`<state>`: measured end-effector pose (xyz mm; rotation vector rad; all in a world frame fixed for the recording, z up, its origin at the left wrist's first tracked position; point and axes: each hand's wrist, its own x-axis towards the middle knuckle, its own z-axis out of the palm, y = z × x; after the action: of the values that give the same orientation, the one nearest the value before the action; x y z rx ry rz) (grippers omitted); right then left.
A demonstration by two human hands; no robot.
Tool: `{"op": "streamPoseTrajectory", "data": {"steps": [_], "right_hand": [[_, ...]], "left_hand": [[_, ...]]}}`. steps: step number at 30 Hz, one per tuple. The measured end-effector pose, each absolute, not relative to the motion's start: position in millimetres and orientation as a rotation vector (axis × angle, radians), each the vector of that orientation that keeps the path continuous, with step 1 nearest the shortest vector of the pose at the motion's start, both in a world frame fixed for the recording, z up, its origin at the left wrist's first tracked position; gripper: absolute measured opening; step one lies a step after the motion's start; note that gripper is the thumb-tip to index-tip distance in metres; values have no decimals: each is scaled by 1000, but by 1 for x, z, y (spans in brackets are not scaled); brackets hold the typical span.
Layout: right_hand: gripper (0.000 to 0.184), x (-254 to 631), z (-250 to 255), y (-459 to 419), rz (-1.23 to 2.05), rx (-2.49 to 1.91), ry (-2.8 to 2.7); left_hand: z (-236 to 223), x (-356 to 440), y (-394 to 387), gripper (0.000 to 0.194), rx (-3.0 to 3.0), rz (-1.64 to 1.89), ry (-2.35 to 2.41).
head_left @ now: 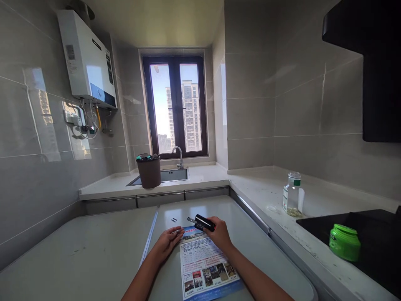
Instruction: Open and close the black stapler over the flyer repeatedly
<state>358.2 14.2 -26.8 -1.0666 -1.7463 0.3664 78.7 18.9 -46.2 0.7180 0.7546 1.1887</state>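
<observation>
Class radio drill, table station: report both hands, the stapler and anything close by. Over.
Right hand gripping black stapler at far edge of printed sheet. Left hand at sheet's far left corner. Two small metallic strips on table just beyond.

Brown bin (149, 172) by the sink (174, 175), green jar (345, 242) (lidless), clear bottle (293, 195), wall-mounted heater (87, 58)

This is a kitchen, seemingly in a high-rise home: a sink (173, 174) with a curved faucet (179, 156) sits below the window (175, 106), a water heater (89, 60) hangs on grey tiles (250, 75), and tall apartment blocks (190, 113) stand outside.
</observation>
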Motion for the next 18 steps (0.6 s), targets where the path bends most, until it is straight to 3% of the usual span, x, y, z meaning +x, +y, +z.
{"op": "streamPoseTrajectory", "data": {"steps": [4,12,18], "right_hand": [[29,352,-36,18,550,-1139,-1745],[33,347,-47,20,614,-1121,-1860],[30,349,-34,9,405,-1068,-1880]], "left_hand": [[-47,81,21,20,828,1221,750],[-43,86,19,48,1076,1167,832],[-40,99,11,52,1241,1074,765]]}}
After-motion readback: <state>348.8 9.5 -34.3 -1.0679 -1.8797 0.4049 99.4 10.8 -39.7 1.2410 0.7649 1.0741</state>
